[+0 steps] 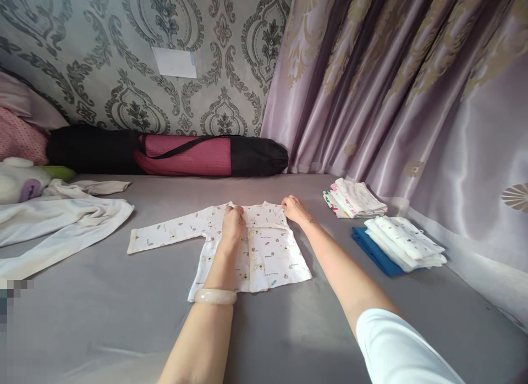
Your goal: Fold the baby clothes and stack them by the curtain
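A small white baby shirt (270, 254) with scattered little prints lies flat on the grey sheet. Its left-side sleeve stretches out to the left, while the other sleeve is folded inward across the chest. My left hand (234, 221), below a pale bangle, is closed on the cloth near the collar, around the end of the folded sleeve. Its fingertips are partly hidden. At the right shoulder, my right hand (294, 209) pinches the shirt's folded edge. My left forearm covers part of the shirt front.
Folded printed clothes (357, 199) sit at the right, behind a stack of white clothes (406, 243) on blue cloth (377, 254). White garments (82, 213) and a plush toy (20, 183) lie left. A black and pink rolled bag (185, 154) rests along the wall, near curtains (371, 70).
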`<state>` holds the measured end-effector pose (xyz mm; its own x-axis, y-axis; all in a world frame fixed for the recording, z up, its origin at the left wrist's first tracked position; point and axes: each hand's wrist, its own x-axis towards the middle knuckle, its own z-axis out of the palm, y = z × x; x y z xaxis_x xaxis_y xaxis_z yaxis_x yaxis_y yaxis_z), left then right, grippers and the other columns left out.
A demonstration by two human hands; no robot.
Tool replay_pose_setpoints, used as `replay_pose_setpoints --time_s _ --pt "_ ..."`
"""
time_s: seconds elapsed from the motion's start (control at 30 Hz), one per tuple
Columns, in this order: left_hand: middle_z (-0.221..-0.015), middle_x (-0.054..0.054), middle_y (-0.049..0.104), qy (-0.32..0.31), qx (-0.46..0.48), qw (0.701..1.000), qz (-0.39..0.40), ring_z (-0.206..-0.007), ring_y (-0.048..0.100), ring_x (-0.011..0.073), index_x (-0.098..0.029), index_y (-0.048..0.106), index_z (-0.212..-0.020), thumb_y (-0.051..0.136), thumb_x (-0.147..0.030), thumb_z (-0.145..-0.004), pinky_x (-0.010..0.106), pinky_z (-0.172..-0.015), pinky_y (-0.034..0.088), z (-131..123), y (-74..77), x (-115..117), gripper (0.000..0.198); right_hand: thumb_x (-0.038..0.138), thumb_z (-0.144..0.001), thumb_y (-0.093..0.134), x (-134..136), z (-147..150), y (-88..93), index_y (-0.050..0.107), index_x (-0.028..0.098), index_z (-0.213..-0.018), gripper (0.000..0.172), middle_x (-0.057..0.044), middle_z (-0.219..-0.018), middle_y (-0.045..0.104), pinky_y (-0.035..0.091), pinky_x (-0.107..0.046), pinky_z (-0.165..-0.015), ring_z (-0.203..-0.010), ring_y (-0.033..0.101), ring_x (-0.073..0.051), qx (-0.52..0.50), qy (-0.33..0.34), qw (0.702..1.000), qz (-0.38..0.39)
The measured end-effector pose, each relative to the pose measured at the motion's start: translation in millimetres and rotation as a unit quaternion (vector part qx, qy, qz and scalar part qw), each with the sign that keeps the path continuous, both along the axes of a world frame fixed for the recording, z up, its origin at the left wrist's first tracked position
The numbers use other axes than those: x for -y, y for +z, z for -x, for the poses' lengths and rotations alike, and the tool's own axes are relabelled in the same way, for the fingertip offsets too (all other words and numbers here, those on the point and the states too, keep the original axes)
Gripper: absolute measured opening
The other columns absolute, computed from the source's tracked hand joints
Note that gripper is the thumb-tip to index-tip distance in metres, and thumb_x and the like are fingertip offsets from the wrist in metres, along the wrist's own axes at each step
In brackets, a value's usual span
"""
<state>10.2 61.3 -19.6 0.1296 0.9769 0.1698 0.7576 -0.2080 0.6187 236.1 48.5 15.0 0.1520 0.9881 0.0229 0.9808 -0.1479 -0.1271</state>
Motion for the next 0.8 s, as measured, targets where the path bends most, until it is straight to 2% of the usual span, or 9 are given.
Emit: replay_pose_setpoints --time_s 0.1,0.2,0.33,0.4,0.47,0.53,0.57,0.67,0.8 --pt "-0.116 0.017 0.061 -0.01 -0.036 0.999 -0.001 -0.121 0.055 0.0243 -0.009 0.065 -0.115 0.038 -0.005 -0.085 0.031 -0.1 0.043 0.7 3.0 3.7 0.041 0.016 -0.093 0.046 -0.6 3.4 -3.7 0.069 0.02 -0.107 0.027 -0.01 -0.117 0.061 0.045 -0.029 -0.086 -0.113 0.056 -0.023 0.004 -0.021 1.0 -0.002" --pt "-0.115 0.019 0.061 -0.004 -0.087 0.996 -0.008 -0.116 0.055 0.0283 -0.01 0.068 -0.112 0.043 -0.008 -0.084 0.037 -0.097 0.045 2.8 8.5 10.1 0.038 0.013 -0.092 0.044 2.1 6.0 -1.6 0.068 0.02 -0.109 0.03 -0.011 -0.119 0.061 0.046 -0.029 -0.086 -0.111 0.058 -0.023 0.005 -0.035 0.999 -0.002" --pt "-0.131 0.019 0.053 0.034 -0.118 0.991 -0.048 -0.118 0.05 0.0351 -0.016 0.068 -0.114 0.047 -0.018 -0.086 0.047 -0.091 0.046 -0.3 20.9 21.6 0.034 0.007 -0.088 0.042 11.8 16.7 7.6 0.065 0.02 -0.117 0.04 -0.012 -0.123 0.061 0.046 -0.031 -0.09 -0.111 0.059 -0.023 0.006 -0.042 0.999 -0.011" --pt "-0.135 0.017 0.052 0.028 -0.119 0.99 -0.075 -0.12 0.049 0.0349 -0.017 0.065 -0.118 0.047 -0.02 -0.088 0.048 -0.095 0.044 -7.3 27.0 26.4 0.036 0.005 -0.088 0.039 18.3 31.5 7.6 0.061 0.019 -0.125 0.045 -0.012 -0.13 0.059 0.042 -0.032 -0.098 -0.119 0.055 -0.023 0.0 -0.014 0.999 -0.047" --pt "-0.132 0.016 0.056 -0.011 -0.119 0.988 -0.098 -0.124 0.049 0.0323 -0.016 0.062 -0.123 0.044 -0.017 -0.089 0.047 -0.102 0.04 -16.5 29.2 29.2 0.039 0.007 -0.091 0.034 24.6 52.2 1.4 0.056 0.017 -0.131 0.047 -0.011 -0.138 0.055 0.038 -0.033 -0.106 -0.126 0.05 -0.021 -0.025 0.054 0.995 -0.078" --pt "-0.133 0.016 0.057 -0.052 -0.12 0.987 -0.094 -0.129 0.047 0.0297 -0.015 0.057 -0.13 0.04 -0.013 -0.089 0.045 -0.108 0.036 -24.4 25.5 29.8 0.044 0.013 -0.093 0.036 29.7 73.1 -9.1 0.051 0.016 -0.136 0.046 -0.013 -0.143 0.05 0.031 -0.037 -0.113 -0.134 0.043 -0.022 -0.053 0.132 0.988 -0.065" --pt "-0.136 0.016 0.056 -0.065 -0.122 0.987 -0.08 -0.132 0.045 0.029 -0.014 0.054 -0.133 0.039 -0.011 -0.09 0.045 -0.11 0.034 -26.9 21.5 29.4 0.046 0.015 -0.093 0.038 31.7 81.6 -14.7 0.047 0.014 -0.14 0.048 -0.014 -0.148 0.045 0.027 -0.039 -0.116 -0.139 0.036 -0.024 -0.058 0.15 0.986 -0.048" --pt "-0.146 0.017 0.048 -0.073 -0.135 0.988 -0.026 -0.139 0.038 0.0287 -0.012 0.048 -0.14 0.034 -0.013 -0.093 0.047 -0.114 0.03 -28.0 6.6 27.2 0.049 0.021 -0.096 0.033 35.6 94.3 -26.5 0.035 0.01 -0.148 0.054 -0.014 -0.158 0.031 0.017 -0.041 -0.12 -0.147 0.022 -0.024 -0.053 0.147 0.988 -0.002" --pt "-0.153 0.015 0.039 -0.066 -0.138 0.988 0.002 -0.146 0.028 0.0266 -0.01 0.041 -0.146 0.027 -0.02 -0.097 0.046 -0.119 0.021 -24.7 -5.2 27.0 0.052 0.027 -0.1 0.019 38.3 89.8 -28.1 0.03 0.008 -0.152 0.056 -0.011 -0.16 0.026 0.013 -0.038 -0.121 -0.149 0.019 -0.021 -0.043 0.135 0.99 0.012"
